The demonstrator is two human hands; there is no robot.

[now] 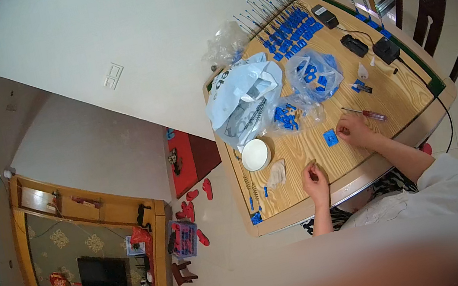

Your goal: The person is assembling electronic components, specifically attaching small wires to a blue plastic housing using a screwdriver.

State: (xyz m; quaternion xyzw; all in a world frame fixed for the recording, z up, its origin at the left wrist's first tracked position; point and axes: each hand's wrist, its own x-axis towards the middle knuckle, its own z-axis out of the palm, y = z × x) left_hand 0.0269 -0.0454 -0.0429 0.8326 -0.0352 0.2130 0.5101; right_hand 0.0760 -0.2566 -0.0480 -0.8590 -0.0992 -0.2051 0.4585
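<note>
Right of centre in the frame, the left hand rests on the table, fingers curled around something too small to tell. The right hand, loosely closed, touches a blue part; a screwdriver lies just above it.

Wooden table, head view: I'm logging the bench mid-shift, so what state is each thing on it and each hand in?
left hand: fingers pinched, on table
right hand: resting beside blue square part
screwdriver: lying flat, unheld
white bowl: upright
white plastic bag: open, slumped
clear bag: open, holding blue parts
antenna pieces: laid in rows
</note>
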